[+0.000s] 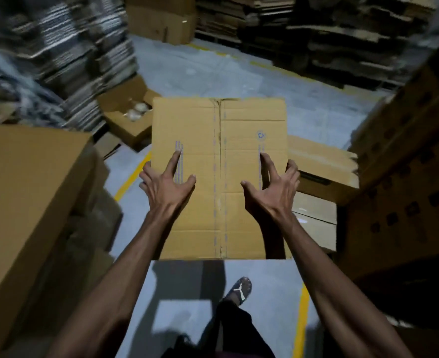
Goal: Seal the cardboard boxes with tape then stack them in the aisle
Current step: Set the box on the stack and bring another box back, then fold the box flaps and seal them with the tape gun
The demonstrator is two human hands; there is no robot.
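Grey floor with yellow lines bears cardboard boxes.

Layout around our two hands in the aisle.
Our left hand and right hand rest spread on top of the closed box, fingertips on either side of its centre seam. Beyond our left fingers lies an open carton; left of them stands a tall box stack. Right of our right fingers lie flattened cartons. Behind our wrists, one sandalled foot is on the floor.
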